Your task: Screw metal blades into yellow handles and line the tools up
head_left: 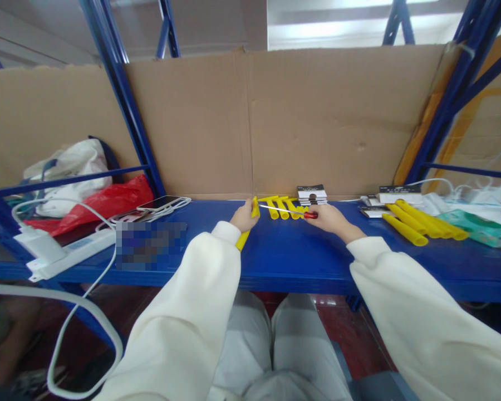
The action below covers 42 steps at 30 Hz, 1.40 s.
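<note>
"How far along?"
"One plastic-looking yellow tube (242, 240) seems in work, left of the black-and-white card stack (312, 195): left hand (244, 216) pinching it, right hand (332, 220) gripping a red-handled thin metal tool (312, 215)."
"Others?"
"A yellow tube row (284, 209) front-left, a yellow tube bunch (426, 221) far right; done or waiting, I can't tell."

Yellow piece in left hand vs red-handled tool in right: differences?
Colour: the yellow piece shows only yellow; the red-handled tool has a pale shaft.
Pose: the yellow piece slants steeply through the left hand; the red-handled tool lies nearly level, pointing left from the right hand.
Thickness: the yellow piece looks thicker than the red-handled tool's shaft.
Shared: both are long and hand-held.
</note>
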Motion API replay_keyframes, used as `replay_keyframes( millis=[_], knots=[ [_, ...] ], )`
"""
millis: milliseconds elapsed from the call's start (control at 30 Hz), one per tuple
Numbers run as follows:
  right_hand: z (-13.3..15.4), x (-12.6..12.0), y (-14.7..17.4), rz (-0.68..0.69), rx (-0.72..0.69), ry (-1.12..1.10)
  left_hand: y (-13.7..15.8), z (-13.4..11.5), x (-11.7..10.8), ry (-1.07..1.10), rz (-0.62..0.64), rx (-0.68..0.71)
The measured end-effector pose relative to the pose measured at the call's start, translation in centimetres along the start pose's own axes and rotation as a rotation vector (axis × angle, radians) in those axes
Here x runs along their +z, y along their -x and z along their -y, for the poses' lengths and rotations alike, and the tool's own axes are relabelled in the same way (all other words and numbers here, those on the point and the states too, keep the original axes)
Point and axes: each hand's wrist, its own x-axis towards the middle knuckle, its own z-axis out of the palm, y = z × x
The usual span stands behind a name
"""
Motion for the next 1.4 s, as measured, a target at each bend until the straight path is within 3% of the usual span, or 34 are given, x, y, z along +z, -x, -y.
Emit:
replay_keyframes(
  millis=[367,1400],
  knots=[
    [-1.1,1.7,-0.6,0.016,-0.060,-0.212,-0.5,0.5,0.4,0.041,-0.009,-0.019],
    [-0.7,1.2,-0.4,0.018,-0.029,-0.176,-0.2,0.2,0.2,0.093,-0.007,-0.023]
  ],
)
